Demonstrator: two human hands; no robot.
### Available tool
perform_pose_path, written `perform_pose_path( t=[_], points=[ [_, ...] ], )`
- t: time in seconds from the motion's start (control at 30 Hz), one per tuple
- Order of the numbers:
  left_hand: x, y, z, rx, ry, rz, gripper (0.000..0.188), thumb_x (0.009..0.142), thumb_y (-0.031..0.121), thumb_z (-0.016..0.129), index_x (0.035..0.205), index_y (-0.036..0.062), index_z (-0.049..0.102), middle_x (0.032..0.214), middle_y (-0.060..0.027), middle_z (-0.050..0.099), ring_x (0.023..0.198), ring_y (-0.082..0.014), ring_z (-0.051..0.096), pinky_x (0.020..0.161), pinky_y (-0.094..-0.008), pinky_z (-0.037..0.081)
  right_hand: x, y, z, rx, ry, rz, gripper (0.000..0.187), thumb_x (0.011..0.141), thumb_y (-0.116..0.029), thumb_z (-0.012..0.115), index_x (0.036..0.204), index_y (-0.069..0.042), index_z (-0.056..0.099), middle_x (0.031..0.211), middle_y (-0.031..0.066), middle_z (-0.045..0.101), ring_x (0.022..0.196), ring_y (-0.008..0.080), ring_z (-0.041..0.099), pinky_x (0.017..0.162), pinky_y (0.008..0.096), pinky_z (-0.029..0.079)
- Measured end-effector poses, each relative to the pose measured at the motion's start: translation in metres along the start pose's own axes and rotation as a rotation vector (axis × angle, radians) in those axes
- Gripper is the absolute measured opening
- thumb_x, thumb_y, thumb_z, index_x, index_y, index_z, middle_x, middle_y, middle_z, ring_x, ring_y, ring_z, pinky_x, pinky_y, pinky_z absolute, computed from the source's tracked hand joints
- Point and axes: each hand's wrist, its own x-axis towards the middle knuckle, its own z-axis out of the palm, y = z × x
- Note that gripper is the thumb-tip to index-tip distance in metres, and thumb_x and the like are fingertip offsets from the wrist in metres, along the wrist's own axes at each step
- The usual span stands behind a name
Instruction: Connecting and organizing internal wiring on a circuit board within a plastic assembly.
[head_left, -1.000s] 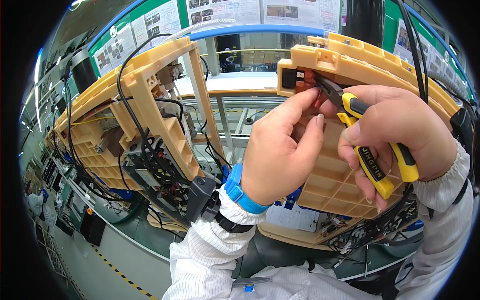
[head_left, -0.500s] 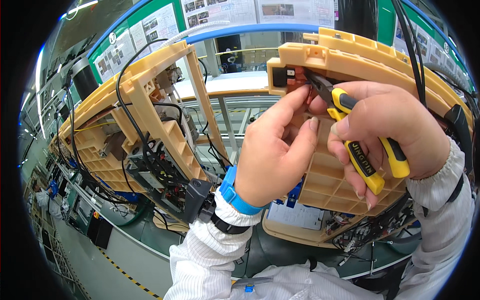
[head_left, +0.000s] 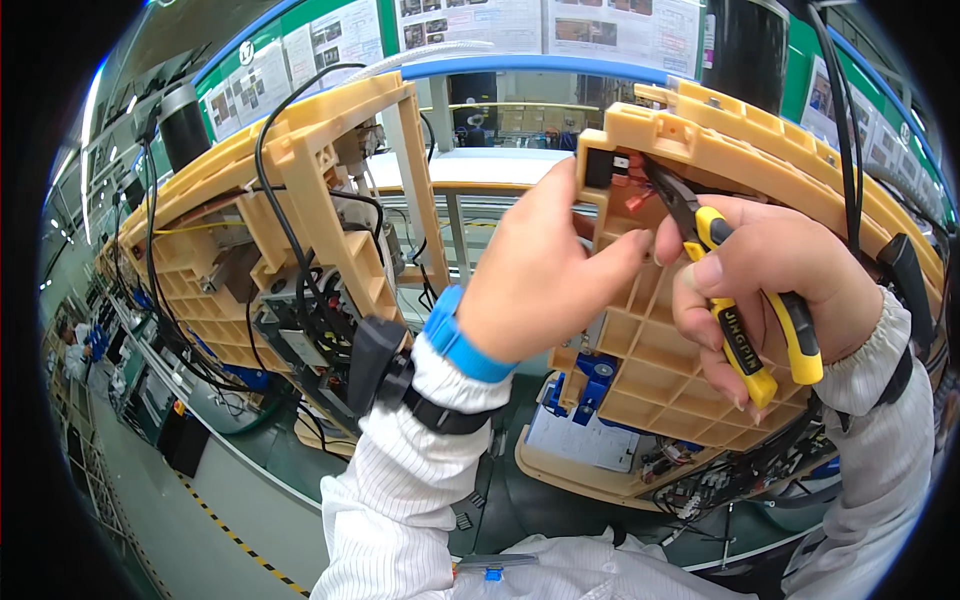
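Observation:
My right hand (head_left: 790, 260) is wrapped round needle-nose pliers with yellow-and-black handles (head_left: 742, 350). Their dark jaws (head_left: 672, 195) reach into the top corner of the right-hand orange-yellow plastic frame (head_left: 640, 335), beside red wire connectors (head_left: 632, 175). A black block with pale terminals (head_left: 603, 168) sits in that corner, left of the connectors. My left hand (head_left: 540, 265) is at the frame's left edge, thumb apart from the fingers and off the connectors. Its fingertips are partly hidden at the edge. Whether the jaws grip a wire cannot be made out.
A second orange-yellow frame (head_left: 330, 240) with black cables and electronics stands at the left. Black cables (head_left: 848, 120) hang at the upper right. Below the right frame lies a white sheet (head_left: 585, 440) near blue parts (head_left: 597, 375). Behind runs a white bench top (head_left: 480, 168).
My left hand has come off the red connectors, its thumb and fingers spreading as it shifts left. The pliers stay in my right hand beside them. The whole view has shifted slightly.

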Motion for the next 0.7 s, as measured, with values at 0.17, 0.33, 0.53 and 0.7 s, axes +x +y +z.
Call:
perform_pose_path(
  t=[0.17,0.33,0.53,0.7],
  points=[
    [0.021,-0.014,0.002,0.062,0.012,0.031,0.027,0.084,0.014,0.064,0.101,-0.0060,0.058,0.087,-0.0274,0.068,0.086,-0.0466,0.067,0.076,-0.0480,0.054,0.010,0.002,-0.004,0.004,-0.073,-0.032,0.031,0.083,-0.014,0.053,0.110,-0.001,0.046,0.070,0.0162,0.061,0.048,0.0319,0.063,0.048,0.0388,0.056],
    [0.023,-0.023,0.005,0.063,0.014,0.021,0.028,0.086,0.016,0.063,0.101,-0.0066,0.057,0.087,-0.0301,0.067,0.086,-0.0482,0.066,0.076,-0.0507,0.054,0.015,0.002,0.021,-0.290,0.089,-0.014,0.025,0.086,-0.013,0.058,0.104,-0.002,0.045,0.071,0.0111,0.060,0.055,0.0259,0.065,0.053,0.0371,0.056],
    [0.021,-0.022,-0.001,0.098,-0.041,-0.001,0.029,0.088,0.017,0.063,0.097,-0.0089,0.053,0.084,-0.0322,0.066,0.082,-0.0491,0.066,0.073,-0.0507,0.054,0.018,0.005,0.018,0.013,-0.008,-0.004,0.026,0.086,-0.014,0.060,0.104,-0.002,0.046,0.078,0.0116,0.060,0.055,0.0256,0.065,0.052,0.0416,0.058],
    [0.021,-0.016,-0.002,0.123,-0.050,-0.034,0.025,0.094,0.011,0.063,0.114,-0.0027,0.057,0.101,-0.0156,0.070,0.090,-0.0273,0.069,0.083,-0.0374,0.054,0.025,0.006,0.025,-0.007,0.027,-0.035,0.029,0.084,-0.011,0.054,0.110,-0.005,0.042,0.077,0.0152,0.060,0.058,0.0321,0.066,0.055,0.0447,0.059]
  ],
)
